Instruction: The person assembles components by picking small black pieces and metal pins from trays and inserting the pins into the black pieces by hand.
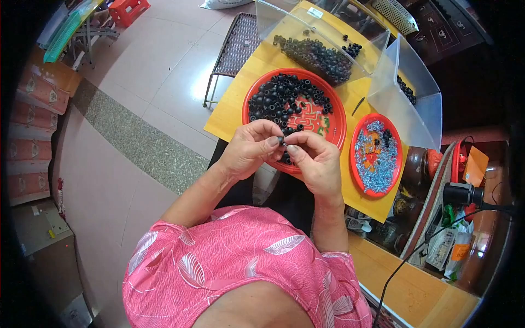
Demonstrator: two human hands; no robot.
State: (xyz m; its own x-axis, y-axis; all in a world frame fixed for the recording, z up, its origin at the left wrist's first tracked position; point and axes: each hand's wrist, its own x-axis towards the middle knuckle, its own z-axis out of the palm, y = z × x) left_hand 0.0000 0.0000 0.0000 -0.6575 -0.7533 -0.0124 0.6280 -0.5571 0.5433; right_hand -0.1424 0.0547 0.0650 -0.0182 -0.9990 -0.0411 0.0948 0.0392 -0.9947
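Note:
Thumb and fingers of my left hand (252, 148) pinch a small black round part (281, 140). My right hand (318, 167) meets it there, its thumb and forefinger pressed together at the part's right side; what they hold is too small and hidden to make out. Both hands are above the near edge of a round red tray (342, 131). Many loose black cap-like pieces (273, 98) with hollow ends lie in that tray. To the right, an oval red plate (356, 177) holds many small shiny silvery-blue pieces (377, 175) and a few black ones.
A yellow table (229, 117) carries the tray and plate. Behind them stands a clear plastic bin (273, 24) of black pieces, with another translucent bin (421, 117) at right. A dark thin stick (358, 106) lies between. A brown rack-like stool (238, 46) stands left of the table.

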